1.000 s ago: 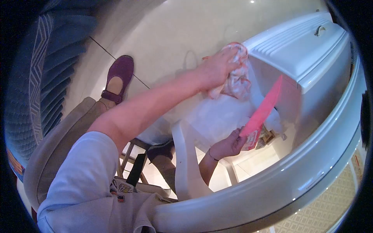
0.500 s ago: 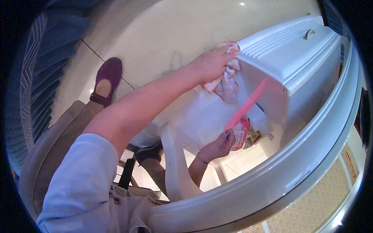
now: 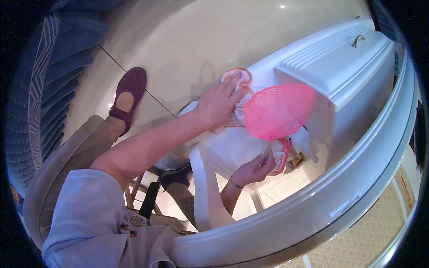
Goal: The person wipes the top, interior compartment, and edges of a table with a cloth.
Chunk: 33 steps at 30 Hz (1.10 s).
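Observation:
My left hand (image 3: 216, 105) rests on a crumpled white cloth with orange-pink edging (image 3: 239, 82), its fingers bent over the fabric. The cloth lies against a smooth white surface (image 3: 263, 67). Lower down, my right hand (image 3: 255, 170), with a thin band at the wrist, pinches the thin handle of a pink plastic fly swatter (image 3: 279, 109). The swatter's mesh head faces up broadside, close to the cloth. Just behind my right fingers is a red and white packet (image 3: 280, 156), partly covered by the hand.
A curved glossy white table edge (image 3: 308, 214) sweeps across the lower right. A white drawer front with a metal handle (image 3: 359, 41) stands at upper right. Small brown items (image 3: 295, 160) lie by the packet. My shoe (image 3: 129, 96) is on the tiled floor, near dark blue quilted fabric (image 3: 67, 85).
My left hand and the cloth have moved left and down, away from the drawer front's corner. The fly swatter has turned from edge-on to broadside, still in my right hand.

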Tool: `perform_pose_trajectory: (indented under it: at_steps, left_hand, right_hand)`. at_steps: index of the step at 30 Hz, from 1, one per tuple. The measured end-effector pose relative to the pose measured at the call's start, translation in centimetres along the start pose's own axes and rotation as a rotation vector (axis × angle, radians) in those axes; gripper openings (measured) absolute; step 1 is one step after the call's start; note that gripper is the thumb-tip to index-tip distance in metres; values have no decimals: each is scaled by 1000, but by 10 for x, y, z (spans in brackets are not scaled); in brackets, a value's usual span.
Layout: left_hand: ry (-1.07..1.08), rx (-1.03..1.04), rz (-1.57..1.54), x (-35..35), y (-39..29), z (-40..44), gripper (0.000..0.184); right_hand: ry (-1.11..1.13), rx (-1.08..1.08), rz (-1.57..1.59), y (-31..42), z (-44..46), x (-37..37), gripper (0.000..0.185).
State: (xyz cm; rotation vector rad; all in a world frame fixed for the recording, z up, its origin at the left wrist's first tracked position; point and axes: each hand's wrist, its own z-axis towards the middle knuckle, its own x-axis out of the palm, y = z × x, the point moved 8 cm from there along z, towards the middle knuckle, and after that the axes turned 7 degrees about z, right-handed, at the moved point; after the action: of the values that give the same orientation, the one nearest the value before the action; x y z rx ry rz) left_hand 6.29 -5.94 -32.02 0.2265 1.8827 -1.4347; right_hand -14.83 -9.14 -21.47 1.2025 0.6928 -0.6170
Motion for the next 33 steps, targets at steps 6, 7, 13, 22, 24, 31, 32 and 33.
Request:
perform_pose_trajectory:
  at_steps: [6,7,13,22,24,31,32,33]
  left_hand:
    - [-101,156,55,-1,-13,52,42]
    - [-125,186,27,-1,-15,67,42]
    - [-33,264,-193,8,-4,104,36]
    - [-257,367,-246,12,8,69,41]
    - [-209,313,-284,9,11,45,44]
    - [-71,84,-252,0,25,-20,48]
    - [-77,81,-249,-6,26,-32,48]
    - [-9,25,-269,-7,28,-47,47]
  right_hand:
    - [-104,-30,-77,-19,-4,-11,23]
    - [-100,-28,-78,-22,-4,-11,23]
    - [-105,14,-61,-23,-4,-13,24]
    - [17,-15,3,-40,-7,3,25]
    - [40,-6,-29,-39,-6,7,25]
    - [143,-124,-107,-34,6,30,27]
    - [146,-129,-102,-36,8,33,27]
    - [143,-138,-130,-37,8,34,27]
